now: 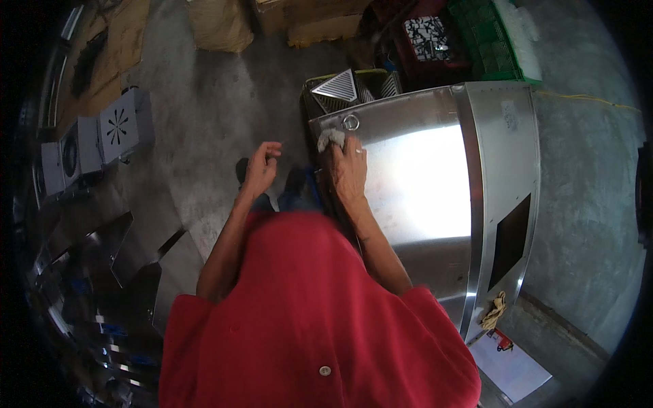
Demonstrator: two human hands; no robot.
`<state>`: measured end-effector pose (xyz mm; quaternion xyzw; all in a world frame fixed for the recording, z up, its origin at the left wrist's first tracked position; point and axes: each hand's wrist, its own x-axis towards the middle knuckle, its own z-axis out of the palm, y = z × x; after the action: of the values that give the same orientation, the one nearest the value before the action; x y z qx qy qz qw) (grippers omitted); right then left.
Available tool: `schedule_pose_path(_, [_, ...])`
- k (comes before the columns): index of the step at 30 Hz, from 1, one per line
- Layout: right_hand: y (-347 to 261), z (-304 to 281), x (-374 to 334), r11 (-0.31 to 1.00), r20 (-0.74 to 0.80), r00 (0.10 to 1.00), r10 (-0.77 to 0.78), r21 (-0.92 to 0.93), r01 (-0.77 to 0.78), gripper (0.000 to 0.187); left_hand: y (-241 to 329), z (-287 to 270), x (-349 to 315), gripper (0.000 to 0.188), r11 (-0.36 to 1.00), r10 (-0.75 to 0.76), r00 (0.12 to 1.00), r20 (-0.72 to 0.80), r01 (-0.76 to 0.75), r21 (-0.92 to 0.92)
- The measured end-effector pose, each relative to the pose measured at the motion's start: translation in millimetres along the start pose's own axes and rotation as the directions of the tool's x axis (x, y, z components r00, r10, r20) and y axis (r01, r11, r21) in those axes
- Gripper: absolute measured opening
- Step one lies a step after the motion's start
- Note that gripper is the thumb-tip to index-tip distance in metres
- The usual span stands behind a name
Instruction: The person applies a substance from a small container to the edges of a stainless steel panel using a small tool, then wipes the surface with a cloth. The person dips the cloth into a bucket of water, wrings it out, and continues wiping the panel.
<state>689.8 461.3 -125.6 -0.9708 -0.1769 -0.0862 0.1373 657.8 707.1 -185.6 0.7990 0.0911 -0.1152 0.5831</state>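
My right hand (pixel 349 168) presses a crumpled pale grey rag (pixel 330 138) against the far left corner of a large shiny metal cabinet (pixel 401 115). A ring shows on one finger of that hand. Just beyond the rag is a small round fitting (pixel 350 122) set in the metal top. Away from the cabinet, on its left, my left hand (pixel 261 170) hangs in the air over the floor. Its fingers are loosely bent and apart, with nothing in them.
Behind the cabinet stands a basket (pixel 309 102) holding slotted metal panels (pixel 336 87). Green crates (pixel 486 37) sit at the far right. A tan glove (pixel 494 311) lies on the cabinet's near right edge, and grey boxes (pixel 119 128) stand at left.
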Motion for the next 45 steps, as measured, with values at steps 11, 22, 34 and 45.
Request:
schedule_pose_path(11, [-16.3,-36.7,-3.9,0.967,0.074,0.986,0.152,0.197,-0.163,0.027,24.9,-19.2,-13.4,0.049,0.995,-0.047,0.997,0.059,0.052,-0.081])
schedule_pose_path(22, [-36.4,-117.8,-22.5,0.737,0.098,0.989,0.112,0.659,-0.148,0.024,144.1,-0.3,-20.9,0.057,0.769,0.236,0.846,0.478,0.138,-0.624])
schedule_pose_path(34, [-0.1,-178.8,-0.8,-0.182,0.440,0.731,0.522,0.895,-0.408,0.046,255.9,36.0,54.5,0.020,0.909,0.267,0.785,0.559,-0.012,-0.417])
schedule_pose_path(45, [44.8,-146.3,62.9,0.407,-0.180,0.389,0.903,0.647,-0.645,0.026,272.9,100.7,134.5,0.035,0.928,0.329,0.529,0.782,-0.025,-0.373])
